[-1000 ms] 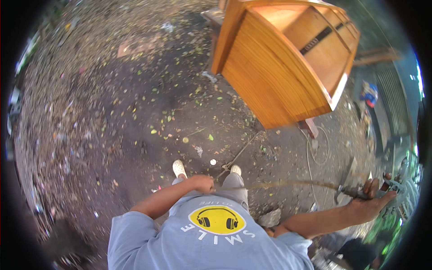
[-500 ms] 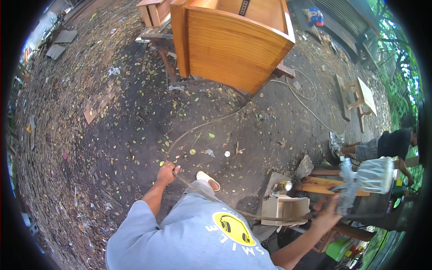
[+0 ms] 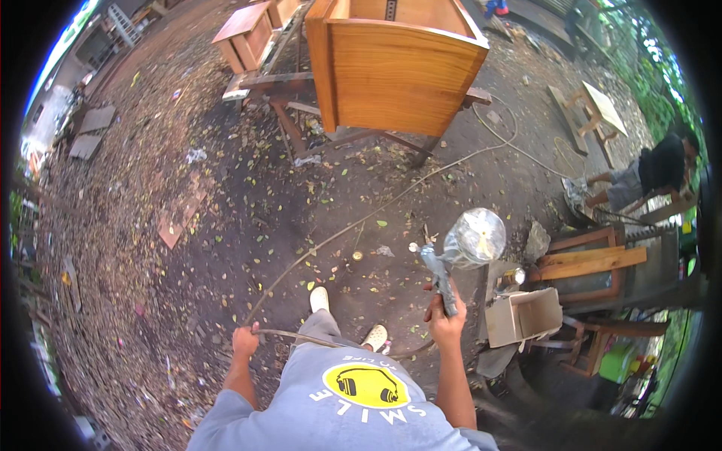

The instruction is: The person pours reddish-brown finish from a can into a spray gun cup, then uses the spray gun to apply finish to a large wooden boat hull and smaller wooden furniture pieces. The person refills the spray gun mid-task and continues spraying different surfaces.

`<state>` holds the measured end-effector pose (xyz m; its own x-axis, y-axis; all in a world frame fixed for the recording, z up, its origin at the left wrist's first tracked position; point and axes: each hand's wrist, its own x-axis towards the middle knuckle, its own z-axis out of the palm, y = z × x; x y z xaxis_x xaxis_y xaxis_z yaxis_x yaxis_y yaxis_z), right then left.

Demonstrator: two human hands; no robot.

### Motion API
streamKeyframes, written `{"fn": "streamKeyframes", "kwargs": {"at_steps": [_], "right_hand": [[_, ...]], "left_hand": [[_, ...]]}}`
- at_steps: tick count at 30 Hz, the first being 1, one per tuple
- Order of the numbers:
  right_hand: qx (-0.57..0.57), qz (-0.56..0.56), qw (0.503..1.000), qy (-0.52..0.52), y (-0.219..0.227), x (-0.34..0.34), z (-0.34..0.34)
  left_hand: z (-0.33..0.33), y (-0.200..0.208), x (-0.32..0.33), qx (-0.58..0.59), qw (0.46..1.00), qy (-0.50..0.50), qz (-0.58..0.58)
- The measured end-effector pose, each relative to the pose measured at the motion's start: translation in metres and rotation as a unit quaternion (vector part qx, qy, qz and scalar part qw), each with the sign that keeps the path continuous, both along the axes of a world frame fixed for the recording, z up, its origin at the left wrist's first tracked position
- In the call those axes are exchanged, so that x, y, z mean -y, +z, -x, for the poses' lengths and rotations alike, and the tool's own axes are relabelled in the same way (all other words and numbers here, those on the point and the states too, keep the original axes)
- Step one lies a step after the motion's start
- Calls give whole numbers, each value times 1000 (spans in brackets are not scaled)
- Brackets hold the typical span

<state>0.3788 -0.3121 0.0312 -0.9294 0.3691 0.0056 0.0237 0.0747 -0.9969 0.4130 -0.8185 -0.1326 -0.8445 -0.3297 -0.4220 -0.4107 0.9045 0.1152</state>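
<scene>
My right hand is closed round the handle of a paint spray gun, held upright in front of me. A cloudy, see-through cup is fixed to the gun's side. At the lower left my left hand grips the thin air hose. From that hand the hose runs across the ground toward the far right, and another length passes before my shirt toward the right. Ahead, beyond both hands, a varnished wooden drawer cabinet rests on a rough wooden stand.
Another small wooden cabinet stands at the far left. An open cardboard box, a metal can and a rock are on my right. Behind them lie wooden boards. A person bends over near a low wooden bench.
My right hand has brought the spray gun from the far right to in front of me. My left hand has moved down and left with the hose. The view has shifted rightward.
</scene>
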Motion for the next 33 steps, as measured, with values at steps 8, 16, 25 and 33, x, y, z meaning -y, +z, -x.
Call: {"fn": "streamKeyframes", "kwargs": {"at_steps": [8, 16, 25, 33], "right_hand": [[24, 108, 985, -135, 22, 103, 65], [-99, 323, 937, -87, 66, 142, 66], [-95, 234, 962, -107, 86, 134, 90], [54, 217, 958, -177, 26, 135, 85]], "left_hand": [[48, -25, 146, -123, 980, 155, -28], [118, -30, 181, -160, 970, 177, -58], [162, -11, 156, -142, 973, 128, -129], [133, -17, 164, -139, 982, 103, -80]]}}
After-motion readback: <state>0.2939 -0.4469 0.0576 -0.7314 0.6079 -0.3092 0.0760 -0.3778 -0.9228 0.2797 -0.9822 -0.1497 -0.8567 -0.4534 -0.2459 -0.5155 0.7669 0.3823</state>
